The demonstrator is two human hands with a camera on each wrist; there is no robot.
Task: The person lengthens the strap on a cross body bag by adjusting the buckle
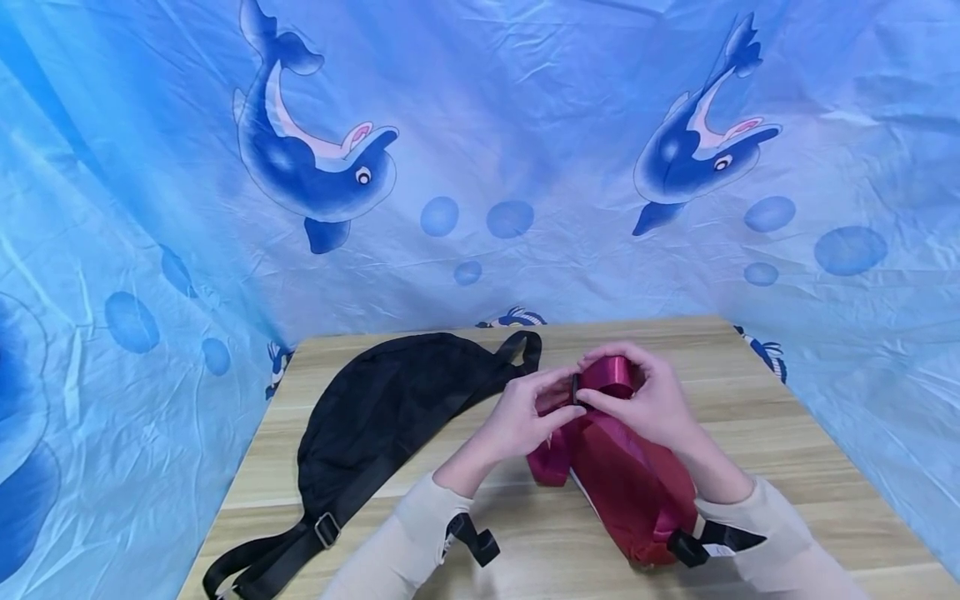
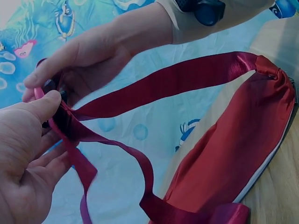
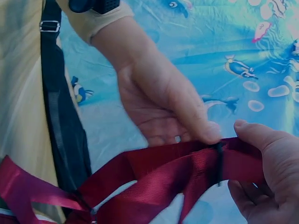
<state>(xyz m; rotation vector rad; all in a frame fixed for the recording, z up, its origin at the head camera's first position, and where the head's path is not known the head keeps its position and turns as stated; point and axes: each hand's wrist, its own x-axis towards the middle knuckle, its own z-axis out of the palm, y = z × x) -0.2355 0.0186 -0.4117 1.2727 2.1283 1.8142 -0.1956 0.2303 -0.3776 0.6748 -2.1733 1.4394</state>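
A red waist bag lies on the table under my hands, its long dark red strap raised off the tabletop. My left hand pinches a dark strap slider between thumb and fingers. Beside it, my right hand grips the strap, which forms a loop in front of the palm. Both thumbs are close to the slider. Loose strap hangs in twisted bands below the hands in the left wrist view. The fingers partly hide the slider's shape.
Left of the hands, a black waist bag is spread on the wooden table, its strap with a metal slider toward the near left corner. A blue dolphin-print sheet hangs behind and along the sides.
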